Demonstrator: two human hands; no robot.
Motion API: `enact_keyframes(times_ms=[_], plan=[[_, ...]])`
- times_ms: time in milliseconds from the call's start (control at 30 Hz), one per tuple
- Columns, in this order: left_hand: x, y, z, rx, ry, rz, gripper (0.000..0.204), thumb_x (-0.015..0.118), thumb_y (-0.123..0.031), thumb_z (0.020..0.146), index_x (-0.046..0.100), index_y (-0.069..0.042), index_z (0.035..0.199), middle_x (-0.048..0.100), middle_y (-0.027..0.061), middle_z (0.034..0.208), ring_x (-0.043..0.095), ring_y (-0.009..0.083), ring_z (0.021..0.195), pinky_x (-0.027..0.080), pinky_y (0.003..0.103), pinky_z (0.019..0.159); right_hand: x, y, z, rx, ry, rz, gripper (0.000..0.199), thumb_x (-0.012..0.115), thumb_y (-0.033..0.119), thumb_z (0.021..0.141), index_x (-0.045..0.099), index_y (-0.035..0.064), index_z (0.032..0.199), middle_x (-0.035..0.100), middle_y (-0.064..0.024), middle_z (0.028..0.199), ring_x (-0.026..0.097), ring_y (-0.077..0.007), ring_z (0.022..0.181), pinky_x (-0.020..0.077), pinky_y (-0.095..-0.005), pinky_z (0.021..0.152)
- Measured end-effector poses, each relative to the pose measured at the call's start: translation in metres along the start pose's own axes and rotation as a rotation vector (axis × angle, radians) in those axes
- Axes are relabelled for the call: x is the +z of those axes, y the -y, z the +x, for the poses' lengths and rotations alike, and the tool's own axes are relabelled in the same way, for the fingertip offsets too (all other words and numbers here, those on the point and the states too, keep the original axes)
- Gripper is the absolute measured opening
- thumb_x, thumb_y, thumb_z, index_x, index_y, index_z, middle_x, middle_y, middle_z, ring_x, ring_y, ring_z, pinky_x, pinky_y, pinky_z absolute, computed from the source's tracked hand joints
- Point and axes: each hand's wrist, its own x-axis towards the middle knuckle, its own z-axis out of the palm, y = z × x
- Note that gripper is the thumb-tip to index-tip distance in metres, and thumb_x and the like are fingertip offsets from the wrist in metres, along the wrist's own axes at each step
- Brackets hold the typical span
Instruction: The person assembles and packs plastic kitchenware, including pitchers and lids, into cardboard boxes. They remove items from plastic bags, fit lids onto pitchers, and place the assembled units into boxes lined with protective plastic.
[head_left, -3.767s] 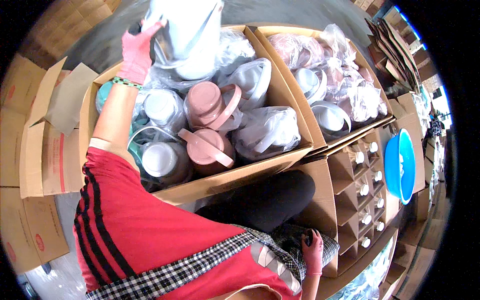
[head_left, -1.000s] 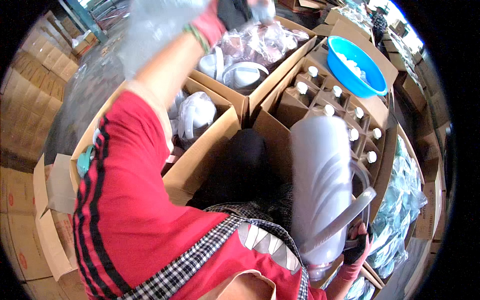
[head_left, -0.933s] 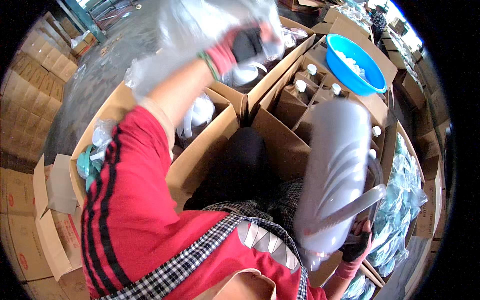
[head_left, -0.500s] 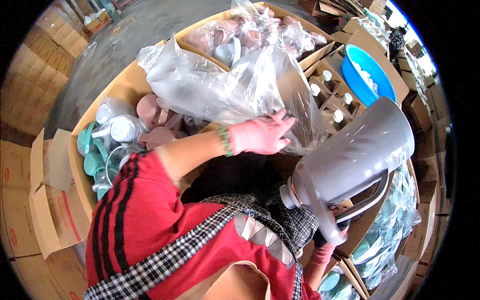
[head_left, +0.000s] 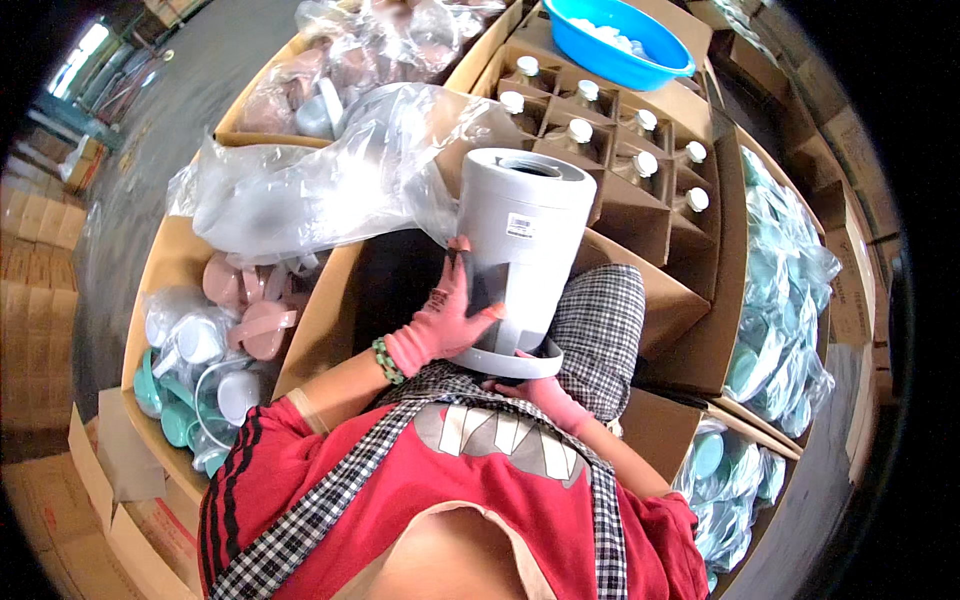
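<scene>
A large grey plastic jug (head_left: 535,260) stands slightly tilted over my lap, its dark round opening uppermost. A small label sits on its wall, and a pale curved handle or rim (head_left: 510,365) shows at its lower end. My left hand (head_left: 440,315), in a pink glove with dark fingertips, grips the jug's left side, thumb across the front. Below, my gloved right hand (head_left: 548,398) holds the jug's bottom end; the jug hides some of its fingers. A clear plastic bag (head_left: 300,195) drapes over the boxes just beyond my left hand.
Several white-capped bottles (head_left: 578,132) stand in a divided carton beneath a blue basin (head_left: 625,45) of small white pieces. At left, an open carton (head_left: 160,255) holds pink, white and green plastic parts. Bagged green parts (head_left: 775,290) fill cartons at right. Bagged pink parts (head_left: 370,60) lie farther back.
The jug has swung from the right, tilted, to nearly upright in front of me. My left hand has come off the bag area and onto the jug. My view has turned rightward.
</scene>
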Motion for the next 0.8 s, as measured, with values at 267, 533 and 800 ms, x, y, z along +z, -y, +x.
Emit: enact_keyframes(times_ms=[267,533,800], plan=[[-0.073,0.067,0.088,0.220,-0.029,0.500,0.049,0.045,-0.037,0.079,0.043,0.000,0.111,0.047,0.0202,0.108,0.044,0.0335,0.102,0.033,0.036,0.088,-0.013,0.079,-0.028,0.064,0.128,-0.504,0.056,0.054,0.033,0.078,0.033,0.0024,0.120,0.044,-0.0232,0.113,0.043,-0.0327,0.106,0.0327,-0.0344,0.090],[-0.106,0.003,0.120,0.221,-0.250,0.345,0.038,0.053,-0.032,0.075,0.054,0.000,0.095,0.053,0.0191,0.095,0.053,0.0318,0.086,0.043,0.034,0.073,-0.096,0.167,-0.020,-0.391,-0.679,0.005,0.037,0.045,0.027,0.084,0.046,0.0002,0.109,0.052,-0.0087,0.100,0.047,-0.0135,0.090,0.0359,-0.0252,0.080],[-0.035,-0.021,0.158,-0.139,0.031,-0.028,0.040,0.038,-0.040,0.085,0.055,-0.005,0.094,0.057,0.0132,0.088,0.052,0.0234,0.090,0.038,0.032,0.081,-0.127,0.142,0.093,-0.338,-0.710,0.130,0.055,0.036,0.043,0.085,0.035,-0.0006,0.118,0.045,-0.0174,0.112,0.043,-0.0241,0.105,0.0332,-0.0348,0.089]])
